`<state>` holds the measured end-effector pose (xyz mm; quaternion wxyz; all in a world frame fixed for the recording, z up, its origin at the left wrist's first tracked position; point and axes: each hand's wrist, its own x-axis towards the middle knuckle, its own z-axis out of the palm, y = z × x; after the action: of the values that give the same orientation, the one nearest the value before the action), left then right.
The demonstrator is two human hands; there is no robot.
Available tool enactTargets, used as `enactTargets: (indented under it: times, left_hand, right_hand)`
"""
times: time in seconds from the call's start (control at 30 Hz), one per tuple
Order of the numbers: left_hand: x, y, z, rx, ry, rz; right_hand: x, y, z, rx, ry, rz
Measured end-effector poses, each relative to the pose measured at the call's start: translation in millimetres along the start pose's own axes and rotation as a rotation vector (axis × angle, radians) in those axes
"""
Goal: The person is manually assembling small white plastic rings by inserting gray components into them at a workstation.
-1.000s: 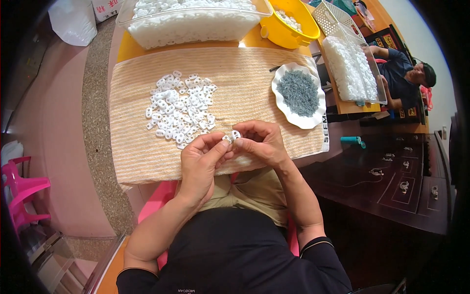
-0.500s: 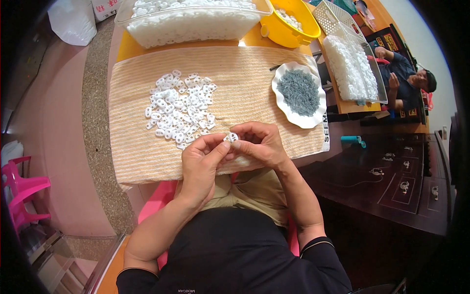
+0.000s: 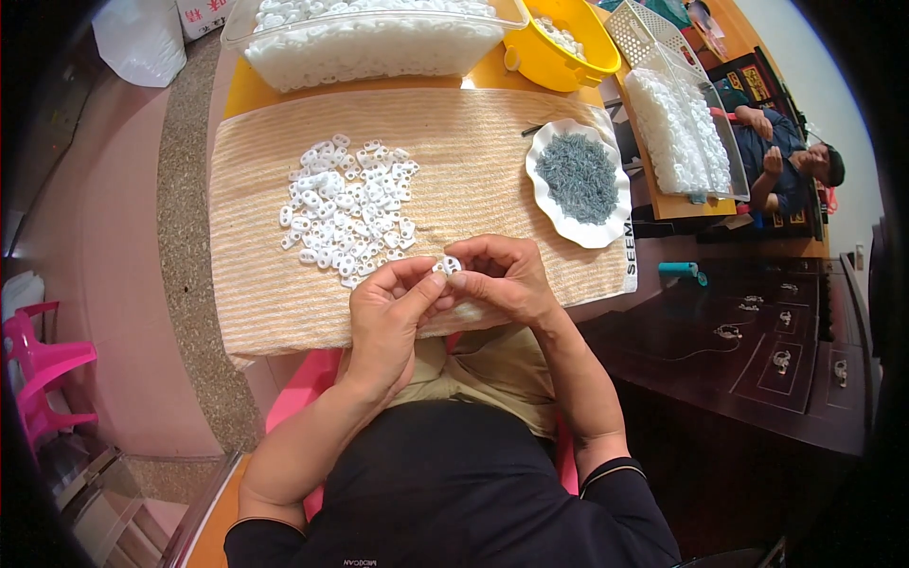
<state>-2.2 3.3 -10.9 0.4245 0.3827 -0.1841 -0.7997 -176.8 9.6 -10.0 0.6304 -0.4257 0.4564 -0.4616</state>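
Between my two hands, over the front edge of the cloth, is a small white plastic piece with holes (image 3: 447, 266). My left hand (image 3: 393, 301) pinches its left side between thumb and fingers. From the other side my right hand (image 3: 505, 275) grips it the same way, fingertips nearly touching the left ones. Just beyond my left hand lies a loose pile of similar white plastic pieces (image 3: 352, 213). Farther right, a white wavy-rimmed plate (image 3: 544, 204) bears a heap of small grey-blue slender parts (image 3: 578, 177). Whether one of those is in my fingers is hidden.
A striped towel (image 3: 464, 133) covers the table. Behind it stand a clear bin (image 3: 369, 62) full of white pieces and a yellow basin (image 3: 530, 62). Another bin (image 3: 705, 142) is at the right, near a seated person (image 3: 772, 156). Dark cabinets (image 3: 720, 350) flank my right; pink chairs (image 3: 47, 355) stand left.
My hands and the white piece stay almost in place. At the right, the other person's hands and head have shifted slightly.
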Motion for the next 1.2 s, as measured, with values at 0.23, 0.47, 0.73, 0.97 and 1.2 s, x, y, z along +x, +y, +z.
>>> enactTargets:
  times: [0.23, 0.47, 0.73, 0.97, 1.2]
  left_hand:
    - [0.2, 0.9, -0.7, -0.030, -0.005, -0.051]
    - [0.3, 0.1, -0.4, -0.057, -0.014, -0.087]
    - [1.1, 1.1, -2.4, -0.077, -0.123, -0.135]
    - [2.7, 2.3, -3.5, -0.104, -0.196, -0.147]
    - [-0.8, 6.3, -1.4, -0.129, -0.270, -0.162]
  right_hand:
    - [-0.9, -2.3, -3.4, 0.021, -0.011, 0.016]
    - [-1.7, -0.2, -9.0, -0.006, -0.044, -0.018]
    - [-5.7, -6.5, -11.1, 0.020, -0.067, -0.022]
    - [-5.6, -7.3, -12.2, -0.029, -0.105, -0.067]
    - [-7.7, -15.9, -3.2, 0.049, -0.134, -0.105]
